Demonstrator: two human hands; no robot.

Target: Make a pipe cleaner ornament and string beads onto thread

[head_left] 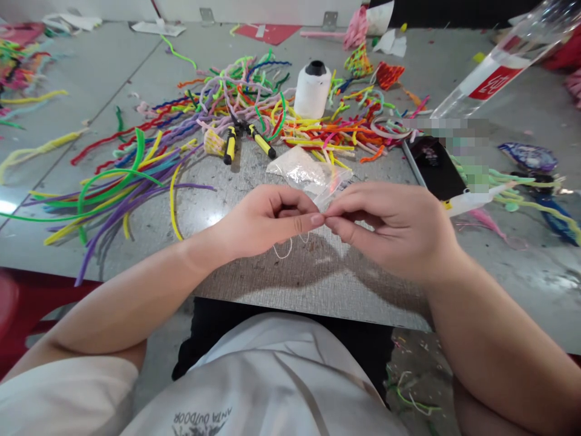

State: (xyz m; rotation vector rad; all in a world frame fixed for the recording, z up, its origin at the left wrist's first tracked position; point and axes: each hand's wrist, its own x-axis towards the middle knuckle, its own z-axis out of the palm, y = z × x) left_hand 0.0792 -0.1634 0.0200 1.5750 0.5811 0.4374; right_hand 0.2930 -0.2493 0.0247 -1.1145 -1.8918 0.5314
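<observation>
- White thread [283, 257]: hanging in thin, slack loops below the left hand [265, 218], above the near edge of the grey table [272, 284]. Looking fine and plain; fingers are hiding the rest.
- Left hand: pinching thumb to forefinger, apparently on the thread, other fingers curling under.
- Right hand [390, 227]: pressing thumb and fingertips together, tips meeting the left's. What sits between them is hidden, can't tell.
- Clear plastic bag [297, 169]: lying just beyond the fingertips, right fingers overlapping its near end in view. Pale contents showing through, can't tell what.
- Yellow-black pliers [230, 147]: lying beyond the left hand, handles spreading.
- White spool [311, 94]: standing upright behind the bag, black top showing, among the fuzzy stems.
- Fuzzy stems [213, 115]: sprawling in a multicolour tangle across the table beyond the hands, long green, yellow and purple ones trailing left. Crowding the far side; the patch under the hands is staying free of them.
- Phone [433, 166]: lying beyond the right hand, screen mostly dark, partly pixelated.
- Clear bottle [488, 79]: looking tilted behind the phone, red label showing; can't tell its contents.
- Red stool [13, 309]: showing at the left edge, below table level.
</observation>
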